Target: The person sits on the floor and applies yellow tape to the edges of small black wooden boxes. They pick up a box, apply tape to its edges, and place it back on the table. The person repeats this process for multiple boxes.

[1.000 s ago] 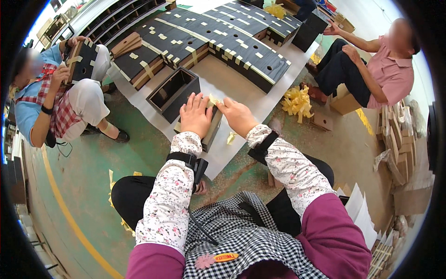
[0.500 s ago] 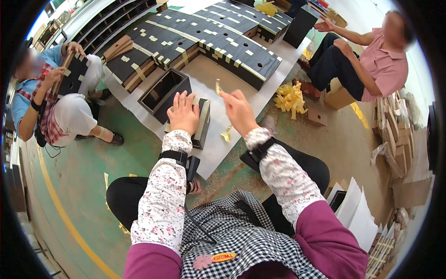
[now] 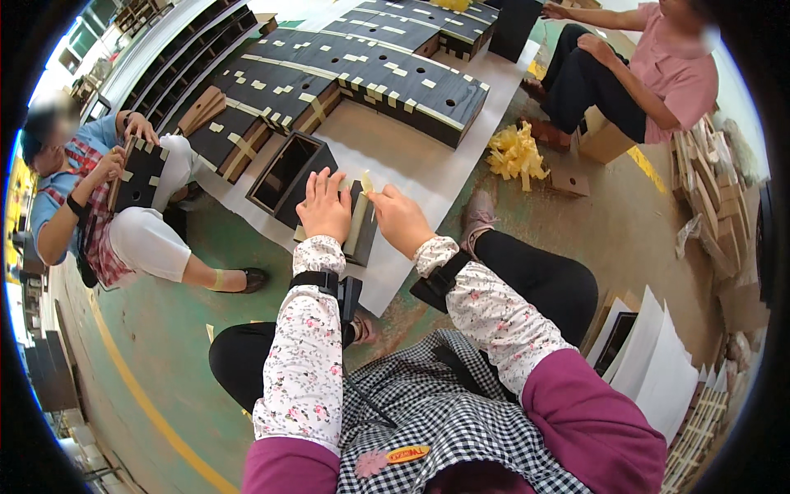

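My left hand [image 3: 324, 207] lies with fingers stretched over a black wooden box [image 3: 356, 249], pressing on its top. Light strips of masking tape run along this box. Between the fingertips of my right hand [image 3: 400, 219] is a short strip of pale yellow tape [image 3: 367, 182], held up at the box's right side. Just beyond my left hand stands a second black box [image 3: 288, 170], its hollow side facing up. Both boxes rest on white sheeting [image 3: 376, 290]. My palms hide part of the nearer box.
Black panelled boxes [image 3: 370, 72] dotted with tape fill the far sheeting. At left a seated co-worker [image 3: 70, 193] holds a black panel [image 3: 140, 174]; another person [image 3: 671, 78] sits at right. Crumpled yellow tape [image 3: 517, 154] lies beside a small brown block [image 3: 568, 181].
My right hand has come left and down with the tape strip, to the box's edge. My left hand stays on the box. The left co-worker's panel has turned more toward me.
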